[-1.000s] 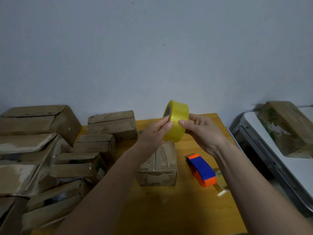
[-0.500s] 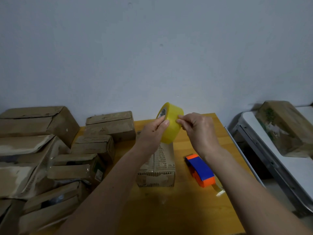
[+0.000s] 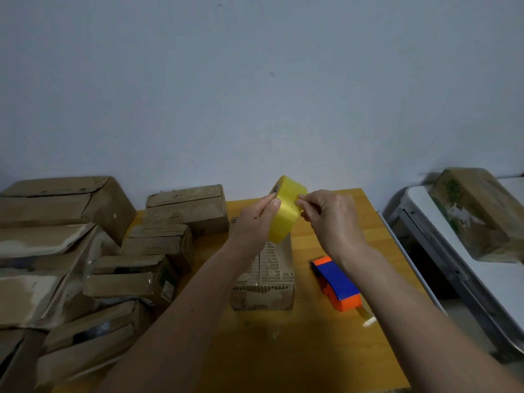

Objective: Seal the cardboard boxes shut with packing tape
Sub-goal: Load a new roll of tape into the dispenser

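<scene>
A: Where's the yellow tape roll [image 3: 285,211]?

B: Held up over the small cardboard box [image 3: 266,282] on the wooden table [image 3: 312,350]. The left hand [image 3: 255,219] grips its side; the right hand [image 3: 329,217] pinches at its outer face. Whether a tape end is lifted is too small to tell.

A: Around it?

B: An orange-and-blue tape dispenser [image 3: 336,282] just right of the box, piled cardboard boxes [image 3: 85,265] on the left, partly cut off.

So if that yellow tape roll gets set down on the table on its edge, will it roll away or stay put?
The yellow tape roll is a round, wide hoop, so on its curved edge it would probably roll across the smooth wooden table. Laid flat on its side it should sit steady. Its glossy surface looks slippery, though the left hand holds it firmly while the right hand picks at it.
</scene>
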Available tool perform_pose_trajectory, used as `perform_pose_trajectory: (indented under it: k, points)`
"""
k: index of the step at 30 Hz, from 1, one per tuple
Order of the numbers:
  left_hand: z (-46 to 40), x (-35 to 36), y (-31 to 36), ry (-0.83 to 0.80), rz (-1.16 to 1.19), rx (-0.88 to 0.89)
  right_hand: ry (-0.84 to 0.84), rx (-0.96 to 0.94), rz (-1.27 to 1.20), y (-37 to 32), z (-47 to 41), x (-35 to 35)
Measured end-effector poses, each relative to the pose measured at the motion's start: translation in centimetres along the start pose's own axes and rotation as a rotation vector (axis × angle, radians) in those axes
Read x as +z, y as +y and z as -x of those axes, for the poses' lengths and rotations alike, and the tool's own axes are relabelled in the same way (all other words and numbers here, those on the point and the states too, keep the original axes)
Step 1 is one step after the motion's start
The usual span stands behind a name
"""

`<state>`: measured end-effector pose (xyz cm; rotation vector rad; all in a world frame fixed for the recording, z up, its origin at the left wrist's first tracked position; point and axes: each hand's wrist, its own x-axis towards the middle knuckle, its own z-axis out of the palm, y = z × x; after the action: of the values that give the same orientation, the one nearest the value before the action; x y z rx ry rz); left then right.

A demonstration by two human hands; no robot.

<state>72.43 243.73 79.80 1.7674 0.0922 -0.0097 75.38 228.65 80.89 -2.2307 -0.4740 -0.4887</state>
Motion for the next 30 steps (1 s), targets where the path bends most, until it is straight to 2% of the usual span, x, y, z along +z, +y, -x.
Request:
perform_pose_trajectory:
  k: [4,13,18,27,30]
  points:
    - [-0.1,-0.2,-0.3,0.025,0.014,0.010,-0.074,0.134,-0.173,0.0,-0.1,-0.3]
    - [-0.1,-0.3,0.2,0.032,0.030,-0.017,-0.012,0.109,-0.110,-0.3,0.4,0.4]
    - [0.0,-0.3,0.2,0.082,0.076,-0.041,-0.064,0.233,-0.261,-0.8,0.1,-0.2]
    - [0.2,-0.6,0.4,0.035,0.000,-0.008,-0.072,0.105,-0.084,-0.8,0.4,0.0]
    - [0.5,-0.7,0.3,0.060,0.043,-0.020,-0.091,0.232,-0.247,-1.0,0.3,-0.3]
